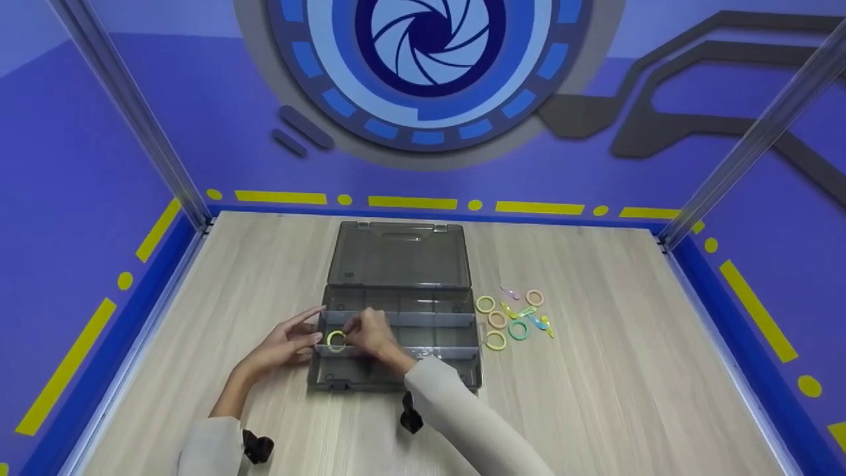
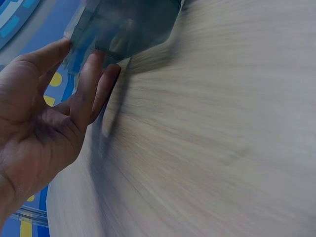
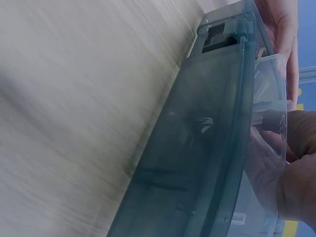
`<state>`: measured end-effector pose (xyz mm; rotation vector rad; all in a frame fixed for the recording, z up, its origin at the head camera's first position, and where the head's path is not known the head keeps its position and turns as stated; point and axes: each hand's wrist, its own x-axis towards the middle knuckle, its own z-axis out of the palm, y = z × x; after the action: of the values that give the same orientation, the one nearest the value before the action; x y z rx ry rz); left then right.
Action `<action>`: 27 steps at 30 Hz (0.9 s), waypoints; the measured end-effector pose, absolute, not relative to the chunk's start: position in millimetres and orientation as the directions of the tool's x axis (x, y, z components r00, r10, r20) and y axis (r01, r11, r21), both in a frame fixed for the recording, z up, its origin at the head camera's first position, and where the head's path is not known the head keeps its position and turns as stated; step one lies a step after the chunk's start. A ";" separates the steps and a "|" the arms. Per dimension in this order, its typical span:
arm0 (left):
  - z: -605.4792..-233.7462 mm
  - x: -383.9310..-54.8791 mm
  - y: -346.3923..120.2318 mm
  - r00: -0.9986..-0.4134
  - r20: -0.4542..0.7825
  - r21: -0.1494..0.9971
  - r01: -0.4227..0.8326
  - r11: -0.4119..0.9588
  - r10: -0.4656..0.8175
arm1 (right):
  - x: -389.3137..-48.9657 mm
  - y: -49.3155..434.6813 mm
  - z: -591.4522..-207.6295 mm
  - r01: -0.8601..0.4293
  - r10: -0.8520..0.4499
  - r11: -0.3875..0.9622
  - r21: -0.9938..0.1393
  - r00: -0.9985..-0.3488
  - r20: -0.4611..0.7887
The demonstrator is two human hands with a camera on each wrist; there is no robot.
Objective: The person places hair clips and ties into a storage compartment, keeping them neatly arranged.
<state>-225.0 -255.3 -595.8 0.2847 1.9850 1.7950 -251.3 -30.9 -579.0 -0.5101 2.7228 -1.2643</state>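
Observation:
A smoky grey, see-through organizer box (image 1: 395, 383) lies with its lid (image 1: 400, 254) folded back. Clear dividers (image 1: 433, 320) split its inside into long rows. My left hand (image 1: 284, 344) touches the left wall, fingers stretched toward its rim; in the left wrist view the fingertips meet the box (image 2: 143, 29). My right hand (image 1: 371, 334) reaches down into the middle row, pinching a yellow ring (image 1: 336, 340) by its right edge, at the row's left end. In the right wrist view, the box's front wall (image 3: 197, 123) partly covers the right hand (image 3: 296, 173).
Right of the box lie loose rings in yellow, peach and green, such as the green ring (image 1: 518, 330). Among them are several small plastic pins, including a blue pin (image 1: 538, 322) and a pink pin (image 1: 509, 292). Blue walls enclose the wooden table (image 1: 628, 370).

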 end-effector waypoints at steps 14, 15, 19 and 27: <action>-593.7 -223.1 -254.8 -0.884 -0.215 0.972 -0.151 0.181 0.415 | -248.5 -14.5 -559.2 -0.298 -0.438 0.495 -0.816 -0.897 0.061; -593.6 -222.9 -254.7 -0.884 -0.220 0.970 -0.155 0.185 0.413 | -248.3 -12.6 -557.7 -0.303 -0.445 0.482 -0.822 -0.893 0.068; -592.6 -222.1 -253.4 -0.885 -0.244 0.964 -0.176 0.201 0.395 | -246.6 -3.1 -553.4 -0.334 -0.473 0.432 -0.838 -0.875 0.105; -589.1 -221.1 -251.1 -0.897 -0.268 0.954 -0.196 0.226 0.351 | -240.6 16.8 -550.4 -0.375 -0.513 0.357 -0.856 -0.844 0.156</action>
<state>-221.1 -251.1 -589.1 0.1420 2.0770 1.7145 -240.6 16.8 -550.4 -0.8149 2.4704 -1.5004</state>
